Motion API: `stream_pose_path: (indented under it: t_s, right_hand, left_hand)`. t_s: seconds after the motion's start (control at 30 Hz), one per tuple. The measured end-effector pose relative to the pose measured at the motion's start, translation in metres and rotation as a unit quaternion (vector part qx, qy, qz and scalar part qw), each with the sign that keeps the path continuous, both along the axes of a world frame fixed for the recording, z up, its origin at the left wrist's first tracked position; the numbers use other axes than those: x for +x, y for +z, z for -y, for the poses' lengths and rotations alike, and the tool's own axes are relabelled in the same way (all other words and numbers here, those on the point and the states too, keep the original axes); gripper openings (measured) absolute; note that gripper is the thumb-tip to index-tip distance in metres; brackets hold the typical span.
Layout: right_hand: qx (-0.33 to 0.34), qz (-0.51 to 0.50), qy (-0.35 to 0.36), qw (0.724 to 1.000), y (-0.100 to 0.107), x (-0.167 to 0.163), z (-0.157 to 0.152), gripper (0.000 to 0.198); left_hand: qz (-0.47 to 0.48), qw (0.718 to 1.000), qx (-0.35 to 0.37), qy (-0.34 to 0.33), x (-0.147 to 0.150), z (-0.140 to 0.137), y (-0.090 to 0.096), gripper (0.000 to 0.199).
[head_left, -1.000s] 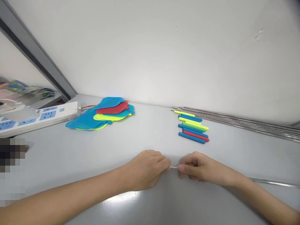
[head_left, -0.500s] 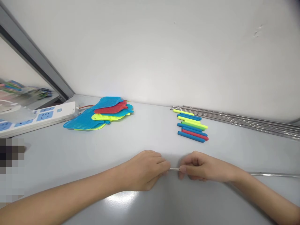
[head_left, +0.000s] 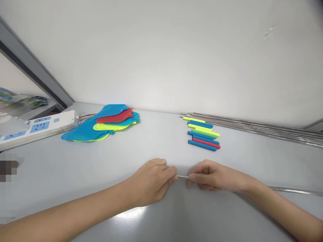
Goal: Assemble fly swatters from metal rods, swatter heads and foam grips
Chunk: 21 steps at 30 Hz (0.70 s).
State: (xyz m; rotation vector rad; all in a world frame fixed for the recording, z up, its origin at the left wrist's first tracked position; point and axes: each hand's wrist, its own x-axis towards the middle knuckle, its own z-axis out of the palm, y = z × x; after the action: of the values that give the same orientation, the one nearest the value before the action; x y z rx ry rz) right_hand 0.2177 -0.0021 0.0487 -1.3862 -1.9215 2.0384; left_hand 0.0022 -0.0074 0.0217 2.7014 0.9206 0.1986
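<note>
A thin metal rod (head_left: pixel 183 176) runs between my two hands, low over the grey table. Its far part passes behind my right wrist and out to the right edge. My left hand (head_left: pixel 156 181) is closed around the rod's left end, and the fingers hide whatever else may be inside. Close beside it, my right hand (head_left: pixel 211 174) pinches the rod between thumb and fingers. Beyond my right hand lies a row of coloured plastic handle tubes (head_left: pixel 203 145), blue, red, green and yellow. Fly swatter heads (head_left: pixel 114 117) in blue, red and yellow are piled at the back left.
Several more metal rods (head_left: pixel 252 124) lie along the wall (head_left: pixel 161 60) at the back right. A white power strip (head_left: pixel 54 125) with a plug in it sits at the left. A grey metal post (head_left: pixel 40 57) slants up at the left.
The view has shifted slightly, so the things on the table appear further left. Both hands keep their hold on the rod, with little visible movement along it.
</note>
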Motion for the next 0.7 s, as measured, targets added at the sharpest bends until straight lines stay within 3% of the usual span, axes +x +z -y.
stream_pose_path:
  t_s: [0.27, 0.7]
  right_hand:
    - [-0.002, -0.005, 0.013, 1.0, -0.0003, -0.0009, 0.0003, 0.041]
    - [0.038, 0.0, 0.013, 0.999, -0.0038, -0.0031, 0.0034, 0.04]
  left_hand:
    - [0.007, 0.999, -0.013, -0.031, -0.0021, -0.0041, 0.0001, 0.027]
    - [-0.003, 0.998, 0.037, -0.054, 0.0019, -0.0001, 0.0013, 0.026]
